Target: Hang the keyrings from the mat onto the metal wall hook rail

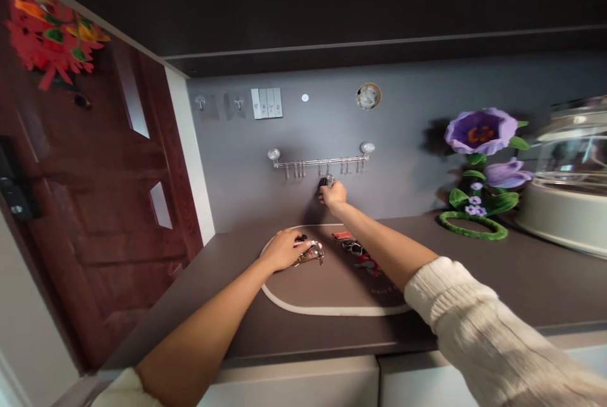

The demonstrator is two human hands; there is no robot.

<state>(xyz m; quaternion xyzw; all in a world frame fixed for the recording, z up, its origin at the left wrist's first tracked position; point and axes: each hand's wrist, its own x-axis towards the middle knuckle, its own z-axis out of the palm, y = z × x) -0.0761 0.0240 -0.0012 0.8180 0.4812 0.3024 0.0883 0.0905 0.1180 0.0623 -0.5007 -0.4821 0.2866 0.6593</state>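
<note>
My right hand [334,194] reaches up to the chrome hook rail [320,162] on the grey wall, its fingers closed on a dark key fob [324,182] at one of the hooks. My left hand [283,249] rests on the oval brown mat [327,309] on the counter, fingers closed over a bunch of keys [312,252]. More keys with a red tag [351,245] lie on the mat just beside my right forearm.
A purple felt flower decoration [480,170] stands on the counter at the right, with a glass-lidded pot [569,173] beyond it. A dark red wooden door [95,205] with a red ornament fills the left. Light switches [266,103] and small hooks sit above the rail.
</note>
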